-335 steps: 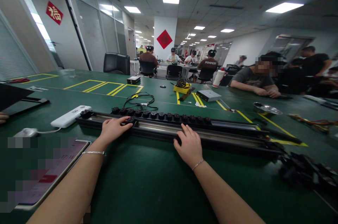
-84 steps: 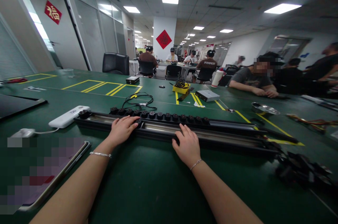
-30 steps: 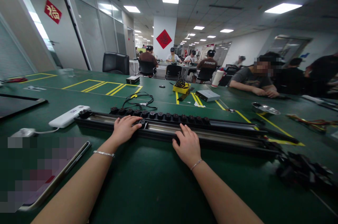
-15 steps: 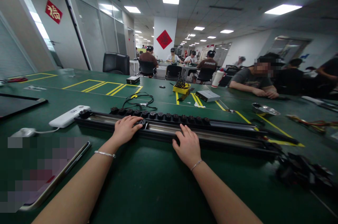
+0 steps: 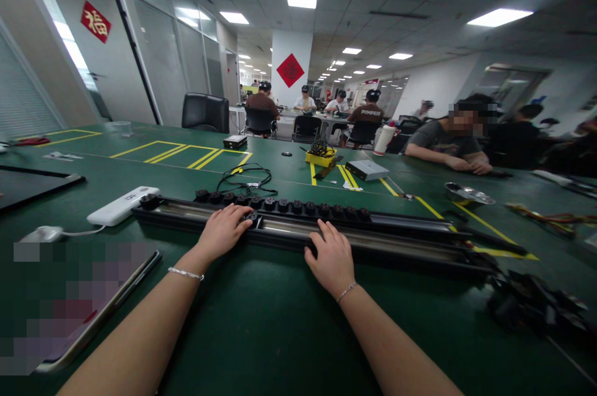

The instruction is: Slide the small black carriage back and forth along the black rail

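A long black rail [image 5: 396,247] with a metallic inner channel lies across the green table [image 5: 261,327]. Behind it runs a second black strip [image 5: 401,222] with a row of round black sockets [image 5: 297,205]. My left hand [image 5: 219,231] rests on the front rail, its fingers and thumb around a round black piece [image 5: 252,216] that sits in the channel. My right hand [image 5: 333,256] lies on the same rail further right, fingers spread over its front edge, holding nothing.
A white power strip [image 5: 122,206] lies left of the rail, a tablet-like device [image 5: 107,306] at front left. Behind are a black cable [image 5: 247,179], a yellow tray [image 5: 321,155] and a grey box [image 5: 367,170]. A person [image 5: 448,135] leans on the table at right.
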A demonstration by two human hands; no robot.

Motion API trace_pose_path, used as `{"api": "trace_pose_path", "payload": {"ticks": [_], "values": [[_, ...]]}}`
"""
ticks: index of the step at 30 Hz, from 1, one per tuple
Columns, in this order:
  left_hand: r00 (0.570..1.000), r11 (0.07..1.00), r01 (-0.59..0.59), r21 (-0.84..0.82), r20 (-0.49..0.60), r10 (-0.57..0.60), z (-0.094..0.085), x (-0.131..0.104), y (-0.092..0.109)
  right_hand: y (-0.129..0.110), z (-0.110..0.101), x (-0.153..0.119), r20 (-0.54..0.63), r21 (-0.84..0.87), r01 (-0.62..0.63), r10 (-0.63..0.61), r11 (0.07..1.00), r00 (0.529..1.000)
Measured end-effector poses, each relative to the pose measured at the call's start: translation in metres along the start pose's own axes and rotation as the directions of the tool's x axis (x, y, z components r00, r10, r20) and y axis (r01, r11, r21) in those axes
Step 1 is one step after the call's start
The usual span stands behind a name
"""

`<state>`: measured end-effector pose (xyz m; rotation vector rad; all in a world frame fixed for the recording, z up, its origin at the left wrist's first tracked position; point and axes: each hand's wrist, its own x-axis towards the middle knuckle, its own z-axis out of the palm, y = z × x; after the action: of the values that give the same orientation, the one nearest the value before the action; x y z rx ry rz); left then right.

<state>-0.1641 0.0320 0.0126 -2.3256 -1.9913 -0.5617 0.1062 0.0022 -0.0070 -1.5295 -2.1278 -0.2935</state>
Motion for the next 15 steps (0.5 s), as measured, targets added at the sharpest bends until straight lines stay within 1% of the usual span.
{"api": "trace_pose_path", "payload": {"ticks": [5,15], "values": [[0.999,0.999,0.034,-0.009,0.021,-0.033,-0.0017,0.0003,0.0024,0.0,0.0,0.0001,0.004,0.007,-0.003,0.003,1.0,1.0],[0.999,0.999,0.039,-0.002,0.014,-0.039,-0.0009,-0.0003,0.0046,-0.0005,-0.0005,-0.0001,0.011,0.004,-0.01,0.01,1.0,1.0]]}}
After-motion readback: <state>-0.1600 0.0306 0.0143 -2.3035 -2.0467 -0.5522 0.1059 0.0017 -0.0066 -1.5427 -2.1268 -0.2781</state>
